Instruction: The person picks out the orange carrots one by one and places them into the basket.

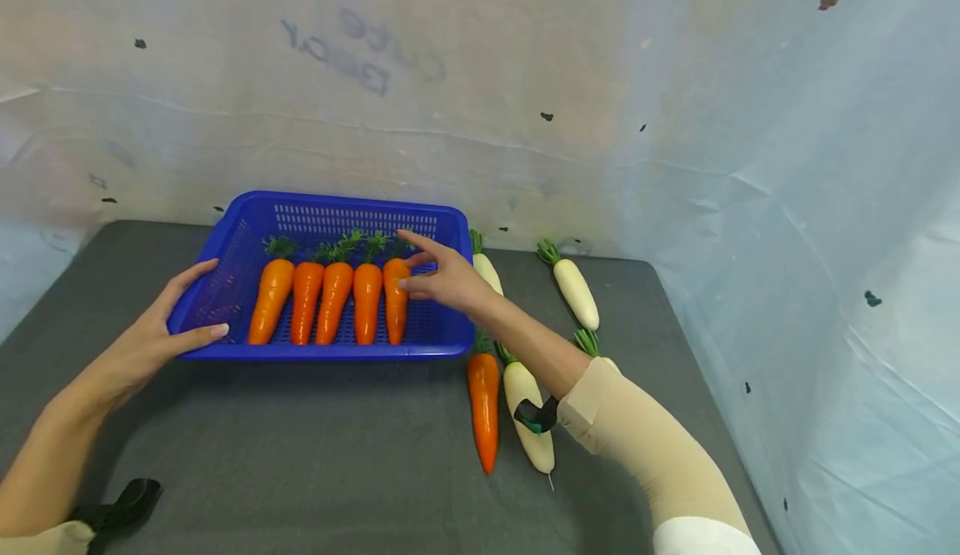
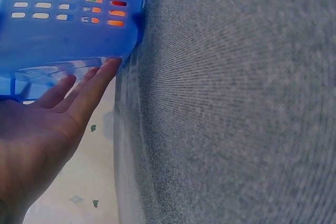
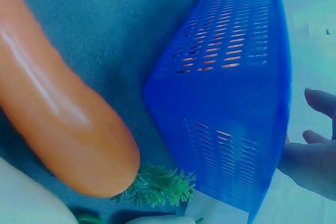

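A blue plastic basket with slotted walls sits toward the back left of the grey table. Several orange carrots with green tops lie side by side in it. My left hand holds the basket's left end, its thumb over the front corner and its fingers along the end wall. In the left wrist view, those fingers reach along the basket's outside. Over the basket's right part, my right hand has its fingers spread, the thumb overlapping the rightmost carrot.
Right of the basket lie a loose carrot and a white radish under my forearm. Another radish lies farther right, with more partly hidden by my arm. Pale sheeting rises behind the grey tabletop.
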The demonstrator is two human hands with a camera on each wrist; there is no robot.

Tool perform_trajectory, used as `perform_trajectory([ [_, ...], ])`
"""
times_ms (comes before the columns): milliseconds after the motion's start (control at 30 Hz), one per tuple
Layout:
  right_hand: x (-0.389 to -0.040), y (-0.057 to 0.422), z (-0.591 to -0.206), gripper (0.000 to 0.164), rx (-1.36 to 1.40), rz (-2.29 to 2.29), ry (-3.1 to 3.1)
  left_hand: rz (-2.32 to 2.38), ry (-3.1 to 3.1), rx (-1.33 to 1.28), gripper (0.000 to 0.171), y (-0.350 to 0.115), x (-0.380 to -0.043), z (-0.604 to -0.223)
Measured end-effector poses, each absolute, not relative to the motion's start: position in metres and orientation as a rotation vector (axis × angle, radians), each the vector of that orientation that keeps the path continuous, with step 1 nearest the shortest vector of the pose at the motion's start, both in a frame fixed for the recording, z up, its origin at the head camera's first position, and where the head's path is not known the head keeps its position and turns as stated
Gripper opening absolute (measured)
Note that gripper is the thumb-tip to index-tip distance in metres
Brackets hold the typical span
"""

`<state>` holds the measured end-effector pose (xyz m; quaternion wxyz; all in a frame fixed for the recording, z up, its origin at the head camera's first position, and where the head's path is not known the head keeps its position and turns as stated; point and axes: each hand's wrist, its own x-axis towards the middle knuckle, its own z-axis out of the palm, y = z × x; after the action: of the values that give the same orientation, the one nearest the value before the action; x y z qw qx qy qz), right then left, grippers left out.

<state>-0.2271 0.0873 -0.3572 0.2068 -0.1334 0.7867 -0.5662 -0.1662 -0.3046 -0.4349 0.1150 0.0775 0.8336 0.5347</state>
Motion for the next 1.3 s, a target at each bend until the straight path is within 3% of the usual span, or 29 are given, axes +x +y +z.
perform_trajectory([
  [533,-0.191,0.13,-0.361,0.054,-0.568,-1.62,2.397,1.582,2.434,0.23,0.084,-0.304,-0.166,-0.437],
  [1300,-0.132,0.178,-0.391,0.051,-0.443,-1.818,2.356,1.555,2.451,0.218,0.082,-0.303,-0.166,-0.434],
])
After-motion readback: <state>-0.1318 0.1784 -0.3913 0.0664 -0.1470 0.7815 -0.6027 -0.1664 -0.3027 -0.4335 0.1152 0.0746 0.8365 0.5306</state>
